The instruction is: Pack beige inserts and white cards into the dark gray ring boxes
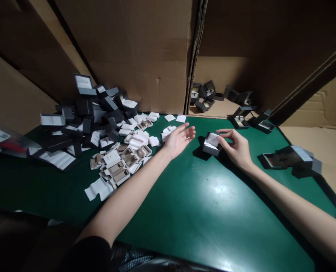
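Observation:
My left hand (pixel 179 139) hovers palm up over the green table (pixel 202 211), fingers spread and holding nothing. Just to its right stands a small dark box (pixel 211 145) with a white lining, lid open. My right hand (pixel 236 148) grips that box from the right, thumb and fingers curled on its edge. White and beige insert pads (pixel 119 162) lie scattered left of my left hand.
A heap of dark boxes (pixel 85 117) covers the table's left back. More open boxes (pixel 210 94) lie inside a cardboard carton (pixel 270 56) behind. Another open box (pixel 291 158) rests at the right. Cardboard walls (pixel 134 49) close the back.

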A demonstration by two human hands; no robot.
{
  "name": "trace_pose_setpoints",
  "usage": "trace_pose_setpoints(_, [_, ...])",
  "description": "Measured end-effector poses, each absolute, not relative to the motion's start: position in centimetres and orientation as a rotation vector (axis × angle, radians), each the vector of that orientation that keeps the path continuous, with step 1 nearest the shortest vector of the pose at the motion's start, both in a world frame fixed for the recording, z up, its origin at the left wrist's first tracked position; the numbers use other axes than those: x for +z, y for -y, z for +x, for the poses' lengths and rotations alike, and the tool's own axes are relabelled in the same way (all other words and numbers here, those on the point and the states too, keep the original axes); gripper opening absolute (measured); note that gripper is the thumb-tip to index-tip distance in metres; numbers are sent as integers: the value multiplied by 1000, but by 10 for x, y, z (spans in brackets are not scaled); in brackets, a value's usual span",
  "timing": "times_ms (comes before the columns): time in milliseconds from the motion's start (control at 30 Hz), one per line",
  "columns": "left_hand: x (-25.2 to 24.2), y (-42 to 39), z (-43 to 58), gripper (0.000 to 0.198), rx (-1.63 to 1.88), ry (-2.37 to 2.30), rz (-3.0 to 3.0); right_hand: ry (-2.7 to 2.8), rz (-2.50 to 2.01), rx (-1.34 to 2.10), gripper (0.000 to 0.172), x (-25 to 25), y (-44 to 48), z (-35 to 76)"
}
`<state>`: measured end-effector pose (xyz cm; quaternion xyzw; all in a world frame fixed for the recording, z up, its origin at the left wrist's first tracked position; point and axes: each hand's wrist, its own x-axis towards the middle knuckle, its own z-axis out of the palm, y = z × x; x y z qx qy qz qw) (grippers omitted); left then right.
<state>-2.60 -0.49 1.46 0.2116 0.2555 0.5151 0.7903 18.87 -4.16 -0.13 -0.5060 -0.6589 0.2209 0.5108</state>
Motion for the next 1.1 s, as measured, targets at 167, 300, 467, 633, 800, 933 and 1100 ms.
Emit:
trace_pose_setpoints(167, [16,5,-27,14,1090,-521,397,1543,-1193,579,21,-3,40,189])
trace_pose_setpoints(300, [16,5,-27,13,1087,-516,387,1570,-1211,570,19,-3,39,189])
trace_pose_setpoints(467, [15,5,-27,12,1076,-523,410,1598,-1207,558,17,0,40,189])
trace_pose_setpoints(633, [14,5,-28,12,1071,-528,421,1644,-1213,502,14,3,42,189])
trace_pose_setpoints(800, [13,4,-27,13,1071,-528,442,1770,-1182,435,14,3,42,189])
trace_pose_setpoints(933, [12,4,-27,14,1072,-513,449,1759,-1213,456,28,-2,40,190])
trace_pose_setpoints(1100, [11,4,-28,14,1072,-507,450,1678,-1216,492,26,-6,38,192])
